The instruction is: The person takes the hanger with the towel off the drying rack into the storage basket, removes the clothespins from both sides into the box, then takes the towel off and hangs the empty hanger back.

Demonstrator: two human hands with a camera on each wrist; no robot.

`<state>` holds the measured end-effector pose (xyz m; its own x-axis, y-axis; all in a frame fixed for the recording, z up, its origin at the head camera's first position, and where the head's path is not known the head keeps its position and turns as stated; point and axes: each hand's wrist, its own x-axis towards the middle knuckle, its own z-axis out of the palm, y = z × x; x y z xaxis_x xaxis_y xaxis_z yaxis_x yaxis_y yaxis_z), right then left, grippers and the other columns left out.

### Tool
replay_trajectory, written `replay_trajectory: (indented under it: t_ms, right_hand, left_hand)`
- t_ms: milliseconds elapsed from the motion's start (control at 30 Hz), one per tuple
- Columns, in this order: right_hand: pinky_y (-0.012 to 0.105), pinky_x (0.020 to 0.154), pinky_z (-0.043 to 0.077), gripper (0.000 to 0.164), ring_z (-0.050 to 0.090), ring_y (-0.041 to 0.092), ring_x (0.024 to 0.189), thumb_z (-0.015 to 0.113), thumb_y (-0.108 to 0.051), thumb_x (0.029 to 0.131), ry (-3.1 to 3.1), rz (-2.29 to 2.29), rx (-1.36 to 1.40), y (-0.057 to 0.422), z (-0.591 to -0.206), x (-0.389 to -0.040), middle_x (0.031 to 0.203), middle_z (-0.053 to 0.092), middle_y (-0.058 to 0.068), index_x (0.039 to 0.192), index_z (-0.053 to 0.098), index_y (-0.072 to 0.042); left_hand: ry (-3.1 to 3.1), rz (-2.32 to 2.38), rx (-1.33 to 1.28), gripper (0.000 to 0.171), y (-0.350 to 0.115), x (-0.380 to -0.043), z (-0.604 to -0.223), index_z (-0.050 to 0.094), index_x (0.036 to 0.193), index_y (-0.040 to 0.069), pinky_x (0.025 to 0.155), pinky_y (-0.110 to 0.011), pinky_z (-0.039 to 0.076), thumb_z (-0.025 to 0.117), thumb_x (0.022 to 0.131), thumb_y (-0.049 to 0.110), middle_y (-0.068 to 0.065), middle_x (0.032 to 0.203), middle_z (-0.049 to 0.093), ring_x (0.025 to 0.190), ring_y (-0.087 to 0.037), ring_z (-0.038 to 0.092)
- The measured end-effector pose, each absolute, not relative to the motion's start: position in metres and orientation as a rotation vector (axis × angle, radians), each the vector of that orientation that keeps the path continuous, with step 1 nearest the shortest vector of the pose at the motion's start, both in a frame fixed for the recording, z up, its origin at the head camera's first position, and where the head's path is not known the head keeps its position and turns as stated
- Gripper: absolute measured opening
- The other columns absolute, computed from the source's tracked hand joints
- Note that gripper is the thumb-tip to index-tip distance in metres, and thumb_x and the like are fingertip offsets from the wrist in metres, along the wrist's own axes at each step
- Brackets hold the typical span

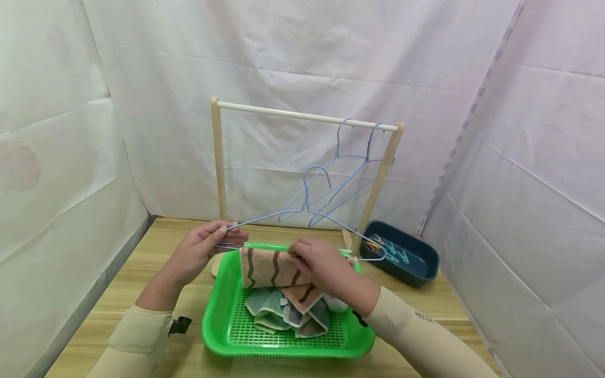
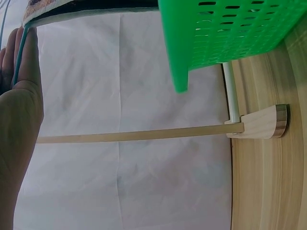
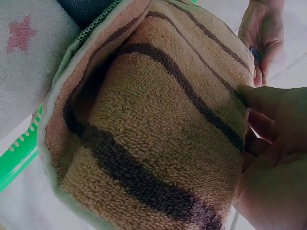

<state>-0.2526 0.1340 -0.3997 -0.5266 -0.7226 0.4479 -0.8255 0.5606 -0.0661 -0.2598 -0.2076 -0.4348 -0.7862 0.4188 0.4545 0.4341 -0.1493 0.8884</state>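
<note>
My left hand [image 1: 196, 249] holds a blue wire hanger [image 1: 269, 216] by its left end, thumb over the wire. A peach towel [image 1: 264, 266] with dark wavy stripes is draped over the hanger's lower bar. With thumb and fingers my right hand [image 1: 326, 265] pinches the towel's upper edge at the bar, as the right wrist view also shows on the striped towel [image 3: 158, 115]. Below both hands stands a green basket [image 1: 215, 320], where more cloths [image 1: 269, 304] in grey-green tones lie. The towel's lower corner hangs over them.
Behind the basket stands a wooden rack with a white rail [image 1: 283, 112]. Two blue hangers [image 1: 337, 142] hang at its right end. A dark blue bin [image 1: 420, 262] with several colored clothespins [image 1: 392, 249] sits at the right, near the white curtain wall [image 1: 529, 220].
</note>
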Motion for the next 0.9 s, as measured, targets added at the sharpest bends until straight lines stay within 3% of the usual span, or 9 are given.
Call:
replay_trajectory:
  t_ms: [600, 900]
  right_hand:
    - [0.033, 0.075, 0.063, 0.004, 0.070, 0.015, 0.086, 0.078, -0.013, 0.105, -2.325, 0.514, 1.234, 0.1321, -0.3965, -0.2564, 0.099, 0.073, -0.002, 0.108, 0.080, -0.014]
    - [0.033, 0.079, 0.063, 0.004, 0.070, 0.016, 0.092, 0.075, -0.014, 0.108, -2.273, 0.558, 1.228, 0.1304, -0.3946, -0.2586, 0.103, 0.073, 0.000, 0.107, 0.079, -0.015]
  left_hand:
    - [-2.054, -2.121, -1.004, 0.035, -0.2100, -0.2582, -0.4311, 0.061, 0.137, -0.012, 0.103, -0.033, 0.064, 0.037, 0.122, 0.009, -0.007, 0.134, 0.078, 0.124, -0.019, 0.075]
    - [-2.040, -2.134, -1.000, 0.034, -0.2099, -0.2579, -0.4324, 0.062, 0.138, -0.009, 0.103, -0.033, 0.064, 0.037, 0.122, 0.008, -0.008, 0.134, 0.078, 0.124, -0.019, 0.075]
